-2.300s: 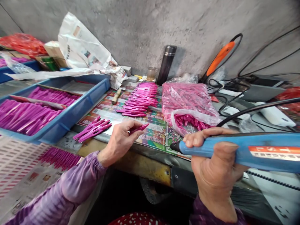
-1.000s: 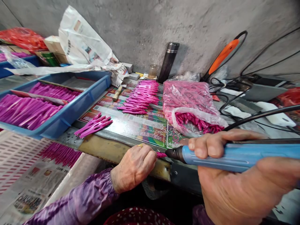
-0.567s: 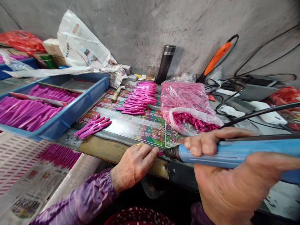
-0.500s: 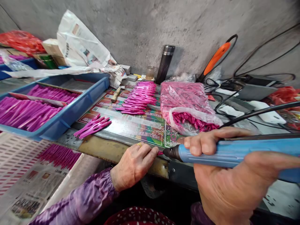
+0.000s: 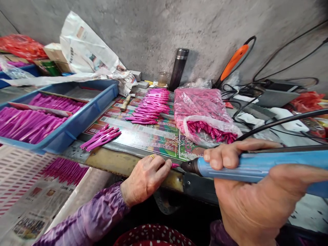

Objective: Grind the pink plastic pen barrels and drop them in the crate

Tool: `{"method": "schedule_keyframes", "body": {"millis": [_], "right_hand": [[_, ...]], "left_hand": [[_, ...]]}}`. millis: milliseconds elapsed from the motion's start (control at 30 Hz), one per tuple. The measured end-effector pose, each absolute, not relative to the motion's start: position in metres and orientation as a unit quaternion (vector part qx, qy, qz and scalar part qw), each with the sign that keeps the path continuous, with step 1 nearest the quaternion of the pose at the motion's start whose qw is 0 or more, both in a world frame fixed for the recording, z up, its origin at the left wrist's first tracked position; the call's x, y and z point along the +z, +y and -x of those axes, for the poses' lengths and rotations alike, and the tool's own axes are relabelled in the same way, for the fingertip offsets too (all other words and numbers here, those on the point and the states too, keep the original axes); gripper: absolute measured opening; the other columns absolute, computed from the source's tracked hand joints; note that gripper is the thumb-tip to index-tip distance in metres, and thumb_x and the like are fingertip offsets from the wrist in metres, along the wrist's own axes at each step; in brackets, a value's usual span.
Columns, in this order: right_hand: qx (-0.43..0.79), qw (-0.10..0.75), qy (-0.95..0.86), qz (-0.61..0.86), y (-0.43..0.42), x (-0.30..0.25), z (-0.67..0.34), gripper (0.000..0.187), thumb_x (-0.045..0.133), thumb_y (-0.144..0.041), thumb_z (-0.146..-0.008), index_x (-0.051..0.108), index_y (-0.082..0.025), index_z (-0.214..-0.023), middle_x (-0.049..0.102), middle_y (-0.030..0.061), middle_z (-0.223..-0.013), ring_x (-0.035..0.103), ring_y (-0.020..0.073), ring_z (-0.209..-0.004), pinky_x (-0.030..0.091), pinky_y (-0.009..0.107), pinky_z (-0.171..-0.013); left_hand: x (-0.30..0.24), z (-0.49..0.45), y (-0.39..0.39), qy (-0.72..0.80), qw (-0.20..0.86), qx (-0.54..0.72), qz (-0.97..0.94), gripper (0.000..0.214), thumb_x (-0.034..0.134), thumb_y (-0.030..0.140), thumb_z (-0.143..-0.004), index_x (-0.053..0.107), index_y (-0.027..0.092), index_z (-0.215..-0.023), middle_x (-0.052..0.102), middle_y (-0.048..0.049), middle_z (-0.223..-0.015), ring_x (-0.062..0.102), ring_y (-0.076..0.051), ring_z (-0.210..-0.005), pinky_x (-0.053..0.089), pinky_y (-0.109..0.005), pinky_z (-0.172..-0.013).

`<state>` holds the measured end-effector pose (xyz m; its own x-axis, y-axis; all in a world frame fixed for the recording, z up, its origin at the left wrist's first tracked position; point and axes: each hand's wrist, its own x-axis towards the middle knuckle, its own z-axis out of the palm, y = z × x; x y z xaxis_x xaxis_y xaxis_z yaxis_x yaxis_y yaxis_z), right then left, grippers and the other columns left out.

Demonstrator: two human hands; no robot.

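Note:
My left hand (image 5: 146, 178) rests at the bench edge, fingers pinched round a slim magenta piece; only its tip (image 5: 175, 165) shows, and it looks like the tweezers lying about. My right hand (image 5: 252, 205) is wrapped round a blue electric screwdriver (image 5: 256, 163) held level. Its black nose points left, close to the magenta tip; whether they touch I cannot tell. A small pile of magenta tweezers (image 5: 101, 137) lies left of my left hand. Behind it is a longer row of tweezers (image 5: 152, 106). An opened clear bag (image 5: 202, 106) full of darker pink pieces lies right of that row.
At left stands a blue divided tray (image 5: 60, 136) of magenta pieces, above a white basket (image 5: 17, 177) lined with newspaper. A dark flask (image 5: 179, 68), an orange-handled tool (image 5: 234, 61) and black cables (image 5: 238, 102) are along the wall. Tiny beads (image 5: 176, 138) are scattered on the bench.
The screwdriver's nose has drawn slightly right, and more of the magenta tip shows beyond my left fingers. The whole view has shifted a little; the piles look the same.

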<state>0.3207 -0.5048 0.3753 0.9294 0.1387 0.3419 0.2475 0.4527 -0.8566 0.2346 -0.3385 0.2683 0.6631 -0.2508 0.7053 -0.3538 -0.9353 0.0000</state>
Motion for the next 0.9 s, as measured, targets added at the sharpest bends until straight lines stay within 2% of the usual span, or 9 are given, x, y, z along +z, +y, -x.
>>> {"method": "schedule_keyframes", "body": {"millis": [233, 433, 633, 900], "right_hand": [[-0.024, 0.841, -0.158, 0.516, -0.5065, 0.3765, -0.318, 0.064, 0.079, -0.083, -0.06, 0.06, -0.024, -0.073, 0.051, -0.0067, -0.053, 0.048, 0.0121, -0.051, 0.051, 0.031, -0.056], [-0.031, 0.836, -0.172, 0.521, -0.5079, 0.3751, -0.3184, 0.062, 0.076, -0.083, -0.064, 0.061, -0.023, -0.072, 0.052, -0.0061, -0.053, 0.049, 0.0119, -0.05, 0.05, 0.03, -0.055], [-0.023, 0.847, -0.166, 0.505, -0.5076, 0.3767, -0.3183, 0.059, 0.083, -0.078, -0.059, 0.062, -0.025, -0.072, 0.051, -0.0077, -0.052, 0.048, 0.0109, -0.048, 0.051, 0.029, -0.054], [-0.022, 0.846, -0.163, 0.507, -0.5081, 0.3765, -0.3172, 0.061, 0.082, -0.08, -0.059, 0.061, -0.025, -0.071, 0.051, -0.0072, -0.052, 0.048, 0.0115, -0.048, 0.05, 0.03, -0.053]], "left_hand": [[0.272, -0.2324, -0.3404, -0.171, 0.074, 0.377, -0.907, 0.022, 0.045, 0.008, -0.105, 0.057, 0.009, -0.123, 0.07, -0.0066, -0.089, 0.062, -0.017, -0.072, 0.053, -0.029, -0.063], [0.2714, -0.2321, -0.3406, -0.167, 0.073, 0.371, -0.911, 0.022, 0.046, 0.008, -0.105, 0.056, 0.009, -0.124, 0.072, -0.0078, -0.091, 0.064, -0.018, -0.074, 0.055, -0.03, -0.065], [0.2703, -0.2309, -0.3412, -0.166, 0.092, 0.366, -0.911, 0.024, 0.046, 0.008, -0.104, 0.054, 0.011, -0.126, 0.073, -0.0086, -0.094, 0.067, -0.018, -0.077, 0.057, -0.032, -0.067], [0.2718, -0.23, -0.3415, -0.169, 0.067, 0.362, -0.914, 0.025, 0.046, 0.007, -0.103, 0.056, 0.009, -0.126, 0.073, -0.0094, -0.093, 0.067, -0.019, -0.075, 0.056, -0.032, -0.064]]}}
